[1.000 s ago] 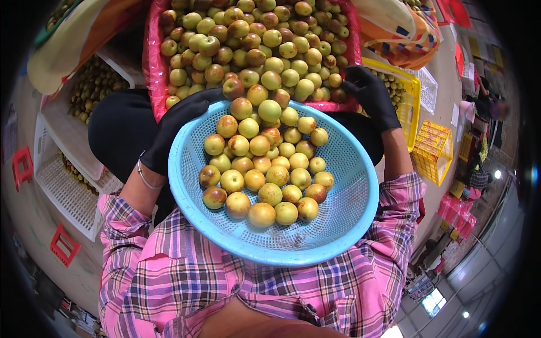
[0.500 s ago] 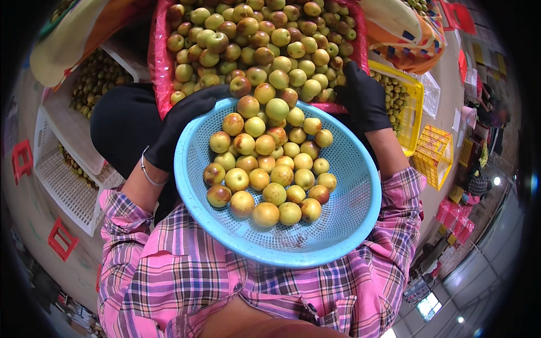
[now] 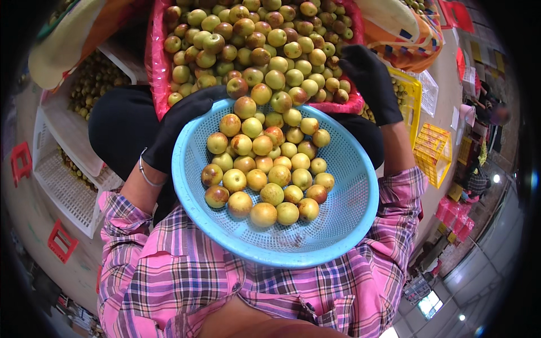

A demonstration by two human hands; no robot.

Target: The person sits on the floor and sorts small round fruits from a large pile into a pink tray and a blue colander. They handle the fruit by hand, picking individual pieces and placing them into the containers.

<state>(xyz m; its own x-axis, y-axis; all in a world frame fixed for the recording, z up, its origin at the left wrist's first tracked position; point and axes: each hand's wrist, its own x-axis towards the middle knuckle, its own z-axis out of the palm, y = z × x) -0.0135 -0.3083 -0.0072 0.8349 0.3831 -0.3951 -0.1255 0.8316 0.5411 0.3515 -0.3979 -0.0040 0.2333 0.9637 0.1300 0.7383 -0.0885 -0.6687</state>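
A round light-blue plastic sieve basket (image 3: 276,260) rests tilted on my lap, with several green and reddish-brown jujubes (image 3: 262,177) gathered in its upper and middle part. My left hand (image 3: 189,118), in a black glove, holds the basket by its upper left rim; part of the fingers is hidden there. My right hand (image 3: 369,79), also gloved in black, is off the basket. Its fingers stretch to the right edge of the jujube pile (image 3: 265,42), with nothing visible in them. That pile fills a crate lined with red plastic (image 3: 156,67), touching the basket's far rim.
On the left stand white plastic crates (image 3: 67,186), some with jujubes, and red stools (image 3: 62,241). To the right are a yellow crate (image 3: 414,101) with jujubes and a yellow slatted basket (image 3: 433,153). Patterned cloth (image 3: 414,48) lies beside the lined crate.
My right hand has moved up and slightly right, away from the basket and over the pile's edge. The basket has shifted slightly left; my left hand stays at its rim.
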